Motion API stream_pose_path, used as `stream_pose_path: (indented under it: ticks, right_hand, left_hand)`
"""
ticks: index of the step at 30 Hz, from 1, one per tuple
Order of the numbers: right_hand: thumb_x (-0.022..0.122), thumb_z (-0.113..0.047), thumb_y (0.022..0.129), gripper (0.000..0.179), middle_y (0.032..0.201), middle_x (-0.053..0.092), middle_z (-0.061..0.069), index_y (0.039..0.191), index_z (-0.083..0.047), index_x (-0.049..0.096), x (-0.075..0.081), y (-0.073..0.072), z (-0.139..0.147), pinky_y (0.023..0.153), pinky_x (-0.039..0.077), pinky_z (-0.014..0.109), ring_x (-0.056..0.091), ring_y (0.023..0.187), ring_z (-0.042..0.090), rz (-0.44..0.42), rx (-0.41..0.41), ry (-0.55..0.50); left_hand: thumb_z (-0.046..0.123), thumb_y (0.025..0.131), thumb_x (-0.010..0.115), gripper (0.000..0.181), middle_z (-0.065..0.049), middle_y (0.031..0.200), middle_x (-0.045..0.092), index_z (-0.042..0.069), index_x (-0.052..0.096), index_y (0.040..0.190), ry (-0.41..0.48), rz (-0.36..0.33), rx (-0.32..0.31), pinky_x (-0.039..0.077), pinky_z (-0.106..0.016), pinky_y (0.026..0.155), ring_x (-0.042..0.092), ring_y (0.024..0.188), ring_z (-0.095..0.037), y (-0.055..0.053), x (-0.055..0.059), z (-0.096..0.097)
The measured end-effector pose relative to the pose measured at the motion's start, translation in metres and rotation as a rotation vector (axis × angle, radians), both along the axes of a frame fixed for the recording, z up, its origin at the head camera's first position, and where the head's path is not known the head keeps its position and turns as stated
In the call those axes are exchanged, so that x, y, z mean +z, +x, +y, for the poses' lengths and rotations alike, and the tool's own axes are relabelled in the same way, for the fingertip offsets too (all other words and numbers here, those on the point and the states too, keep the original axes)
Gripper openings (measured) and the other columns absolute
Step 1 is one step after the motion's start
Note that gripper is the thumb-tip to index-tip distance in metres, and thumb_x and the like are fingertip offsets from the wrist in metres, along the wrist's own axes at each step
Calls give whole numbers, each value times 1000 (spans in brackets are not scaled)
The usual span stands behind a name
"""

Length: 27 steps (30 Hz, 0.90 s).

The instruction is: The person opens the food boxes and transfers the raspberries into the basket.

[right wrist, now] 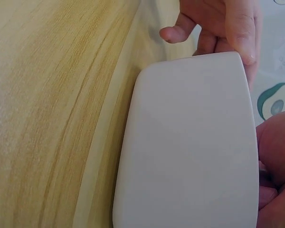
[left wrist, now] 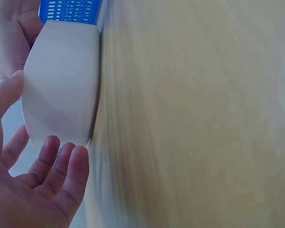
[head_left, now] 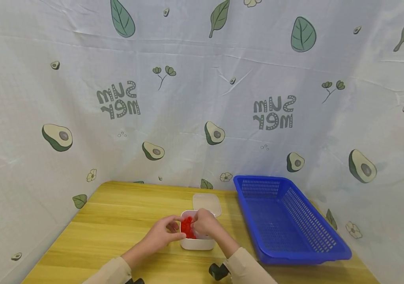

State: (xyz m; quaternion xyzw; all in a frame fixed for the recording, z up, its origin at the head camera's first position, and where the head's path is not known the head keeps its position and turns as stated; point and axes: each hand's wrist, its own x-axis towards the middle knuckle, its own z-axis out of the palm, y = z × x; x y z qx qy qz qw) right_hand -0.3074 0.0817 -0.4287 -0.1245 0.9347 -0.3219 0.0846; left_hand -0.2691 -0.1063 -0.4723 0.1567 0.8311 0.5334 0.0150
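A small white plastic box (head_left: 197, 244) with rounded corners stands on the table, holding bright red small pieces (head_left: 187, 227). My left hand (head_left: 163, 232) holds the box at its left end, thumb on the near rim and index finger at the far rim. In the left wrist view the other fingers of this left hand (left wrist: 42, 185) are loosely bent beside the box's end. My right hand (head_left: 205, 223) reaches down into the box from the right, beside the red pieces. Its fingertips are hidden inside, so I cannot tell whether they pinch a piece.
A pale flat lid (head_left: 207, 200) lies on the wooden table (head_left: 131, 209) just behind the box. To the right stands a large blue perforated basket (head_left: 276, 221). A white curtain (head_left: 187, 98) printed with avocados and leaves hangs behind the table.
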Motion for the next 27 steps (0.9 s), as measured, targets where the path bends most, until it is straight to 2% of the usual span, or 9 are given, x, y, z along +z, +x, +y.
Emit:
stream_pose_path:
  ticks: [5,10,17,22,27]
  right_hand:
    - [67,0,89,6,81,63,9,91,3,73,2,1,1,50,44,28,54,63,21,-3,-7,-51]
    - [68,-1,89,10,83,68,9,93,5,75,7,3,6,56,44,29,53,67,20,29,28,-97]
    - [67,-6,91,17,98,74,12,100,5,76,26,8,20,74,56,40,62,83,22,56,84,-131]
    - [67,-9,92,19,105,73,14,105,2,76,41,10,31,82,57,48,65,92,26,35,98,-150]
    - [67,-9,93,17,105,73,10,105,-1,76,54,8,45,84,56,48,65,95,25,31,83,-133]
  left_hand:
    - [29,86,81,48,-5,98,62,11,64,127,0,2,-3,51,-26,74,57,92,-19,0,-1,-1]
    - [28,87,81,48,-5,99,62,10,64,128,-2,9,-7,51,-26,76,58,91,-19,1,-1,-2]
    - [30,86,81,53,-5,109,62,12,64,133,-24,21,10,52,-27,70,59,94,-20,5,1,-2]
    - [30,86,81,53,-5,112,62,13,65,134,-37,27,26,52,-27,69,59,95,-21,6,3,-1]
    - [29,86,81,53,-5,114,63,13,65,135,-48,35,31,51,-27,68,58,95,-21,6,4,-1]
